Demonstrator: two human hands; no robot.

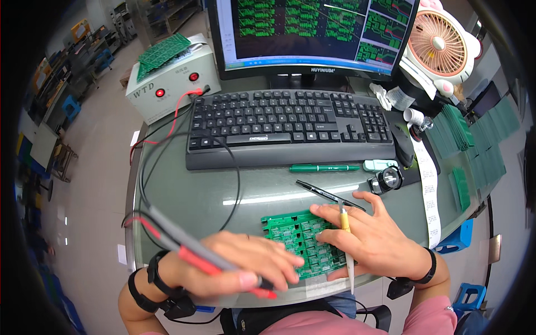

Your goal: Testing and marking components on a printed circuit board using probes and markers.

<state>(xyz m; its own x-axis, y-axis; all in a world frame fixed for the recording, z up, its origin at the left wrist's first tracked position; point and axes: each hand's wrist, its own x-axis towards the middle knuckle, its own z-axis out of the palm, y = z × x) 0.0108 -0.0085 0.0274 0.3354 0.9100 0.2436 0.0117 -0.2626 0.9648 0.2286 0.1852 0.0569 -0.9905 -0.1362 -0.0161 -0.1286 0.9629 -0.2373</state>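
Observation:
A green circuit board panel (298, 237) lies at the desk's front edge, with rows of small parts on it. My left hand (240, 262), slightly blurred, is closed around a red test probe (196, 259) and a grey test probe (187, 239). Their tips point down right by the board's lower left, and I cannot tell whether they touch it. My right hand (379, 240) rests over the board's right side, fingers on top and thumb by its lower edge. Between its fingers is a slim white tool (350, 265) with a yellow collar and thin metal tip.
Beyond the board lie a black marker (324, 192), a green pen (324, 168) and a magnifying loupe (389, 178). A keyboard (290, 125), mouse (402, 145) and monitor (312, 70) stand behind. Probe leads loop from a white box (173, 81). More green boards (460, 128) stack right.

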